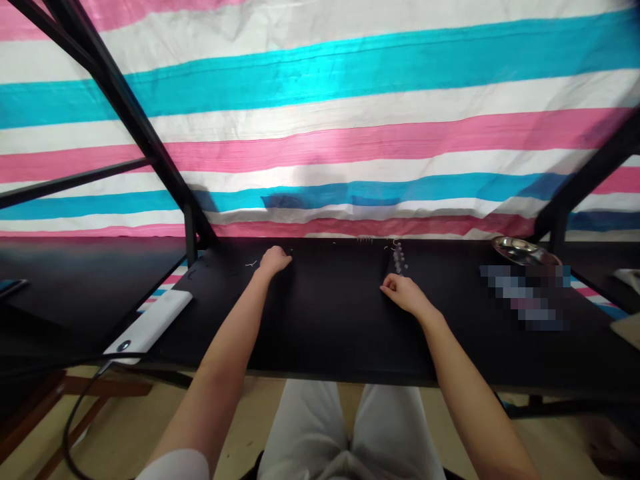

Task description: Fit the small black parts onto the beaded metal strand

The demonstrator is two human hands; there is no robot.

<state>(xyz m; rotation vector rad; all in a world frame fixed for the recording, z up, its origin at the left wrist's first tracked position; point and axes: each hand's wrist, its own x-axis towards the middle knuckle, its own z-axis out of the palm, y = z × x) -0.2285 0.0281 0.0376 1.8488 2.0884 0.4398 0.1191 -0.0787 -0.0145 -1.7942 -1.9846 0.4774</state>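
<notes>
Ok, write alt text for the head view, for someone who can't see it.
At a black table, a bare left hand is near thin white scraps, a bare right hand beside small greyish pieces; whether either holds anything is unclear. A white device lies left, a metal dish right; a striped sheet hangs behind.

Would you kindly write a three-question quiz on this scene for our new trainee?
1. Which of the person's hands is nearer the small clear pieces?
2. True or false: the shiny metal dish sits toward the back right of the black table.
3. Fill in: the sheet behind the table has white, pink and ____ stripes.

Key: 1. The right hand. 2. True. 3. Blue.
</notes>
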